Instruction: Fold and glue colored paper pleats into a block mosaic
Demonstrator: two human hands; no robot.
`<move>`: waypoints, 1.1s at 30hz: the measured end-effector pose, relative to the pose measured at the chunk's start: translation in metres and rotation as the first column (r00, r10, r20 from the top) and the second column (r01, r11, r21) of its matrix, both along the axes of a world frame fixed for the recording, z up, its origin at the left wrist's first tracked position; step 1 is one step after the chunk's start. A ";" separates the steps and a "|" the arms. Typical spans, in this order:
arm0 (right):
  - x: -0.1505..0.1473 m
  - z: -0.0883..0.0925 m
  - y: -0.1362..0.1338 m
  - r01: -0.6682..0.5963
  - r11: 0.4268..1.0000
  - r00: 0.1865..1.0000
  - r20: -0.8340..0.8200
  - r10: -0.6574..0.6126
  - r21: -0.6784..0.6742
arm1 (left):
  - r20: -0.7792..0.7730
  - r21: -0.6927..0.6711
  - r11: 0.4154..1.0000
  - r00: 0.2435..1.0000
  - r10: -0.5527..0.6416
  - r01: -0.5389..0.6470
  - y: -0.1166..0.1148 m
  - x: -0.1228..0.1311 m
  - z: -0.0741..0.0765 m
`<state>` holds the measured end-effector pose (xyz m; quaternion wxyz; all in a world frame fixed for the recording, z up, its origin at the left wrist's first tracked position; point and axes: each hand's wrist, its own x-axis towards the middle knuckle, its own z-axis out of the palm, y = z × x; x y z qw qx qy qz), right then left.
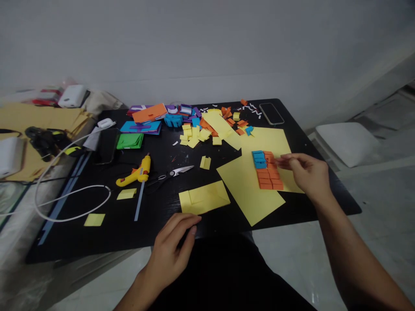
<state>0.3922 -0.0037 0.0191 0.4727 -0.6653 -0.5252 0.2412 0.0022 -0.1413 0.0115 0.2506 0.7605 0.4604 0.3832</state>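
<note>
**Inspector:** State of the hands?

**Assessor:** Right hand point(306, 172) has thumb and forefinger pinched on an orange piece point(272, 159) at the right edge of the tile block point(269, 178). Left hand point(171, 250) lies loose and empty on the near edge of the bench point(129, 235), fingertips just short of a folded paper point(204, 198).

**Inspector:** Location of the block?

**Assessor:** On the yellow sheet point(246, 190), right of centre. Its far left corner is blue tiles and the rest is orange.

**Inspector:** Step in hand?

**Assessor:** In my judgement, seating one piece into the block. A further move calls for square alignment with its neighbours and light pressure. Glue gun point(138, 172) and scissors point(171, 174) lie to the left, well apart.
</note>
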 end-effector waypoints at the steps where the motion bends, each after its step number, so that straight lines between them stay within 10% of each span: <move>1: 0.000 0.000 0.000 0.002 1.000 1.000 0.004 -0.002 -0.003 | 0.001 -0.002 1.000 1.000 0.004 -0.004 0.000 0.000 0.000; 20: 0.017 -0.002 -0.001 0.118 0.987 0.965 0.247 -0.089 -0.105 | 0.035 -0.028 1.000 0.999 -0.004 0.005 -0.007 -0.008 0.010; 25: 0.012 0.002 -0.001 0.124 0.988 0.940 0.330 -0.089 -0.088 | 0.030 0.123 0.963 0.971 0.238 -0.240 0.008 -0.062 0.026; 29: 0.003 0.005 -0.002 0.067 0.993 0.944 0.329 -0.031 -0.099 | -0.259 0.220 0.813 0.771 0.582 -0.540 0.059 -0.130 0.019; 33: -0.016 0.013 -0.012 0.022 0.998 0.893 0.450 0.003 -0.050 | -0.525 0.192 0.870 0.701 0.482 -0.454 0.105 -0.164 -0.004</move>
